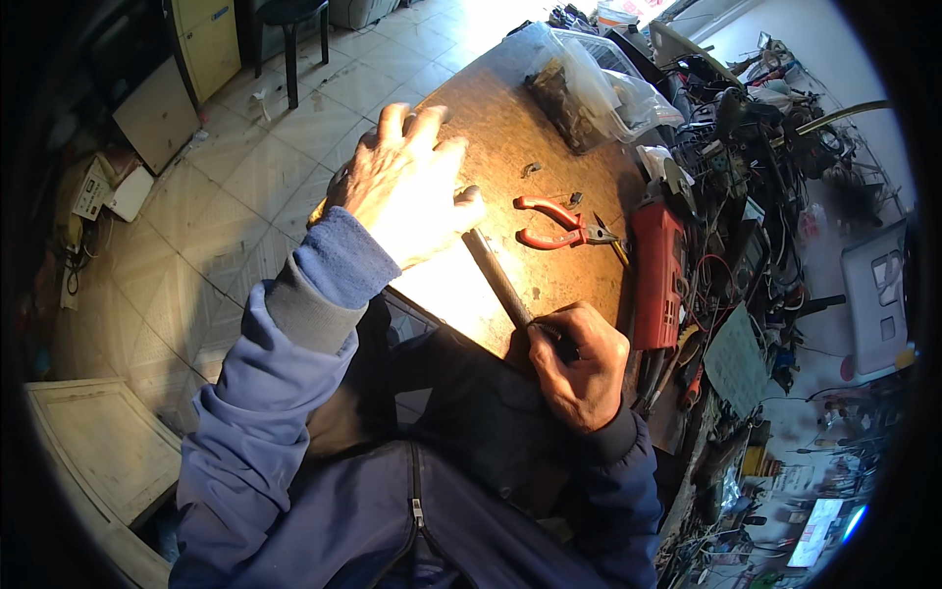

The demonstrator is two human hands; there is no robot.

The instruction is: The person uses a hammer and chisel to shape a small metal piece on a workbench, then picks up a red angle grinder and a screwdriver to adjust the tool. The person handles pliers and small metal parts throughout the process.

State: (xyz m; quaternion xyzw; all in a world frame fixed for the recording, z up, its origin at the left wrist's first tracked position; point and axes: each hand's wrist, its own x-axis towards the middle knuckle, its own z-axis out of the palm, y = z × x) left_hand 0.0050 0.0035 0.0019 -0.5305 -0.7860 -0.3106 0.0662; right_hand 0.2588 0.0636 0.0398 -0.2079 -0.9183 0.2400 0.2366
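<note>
My left hand (402, 187) is over the brightly lit left part of the wooden table (500, 123), fingers spread and bent, thumb beside the upper end of a long, narrow grey metal bar (498, 277), perhaps a file. A small yellow object (319, 209) is partly hidden beside that hand. My right hand (579, 363) is closed around the bar's lower end near the table's front edge. Orange-handled pliers (554, 224) lie right of the bar, beside a thin pointed tool (621, 253). Small dark pieces (532, 169) lie above the pliers.
A red boxy device (655, 275) stands along the table's right side. Clear plastic containers (608, 83) with dark contents sit at the far end. Piled cables and tools (746, 177) crowd the right. Tiled floor (255, 177), a black stool (292, 49) and a cream panel (98, 442) are at left.
</note>
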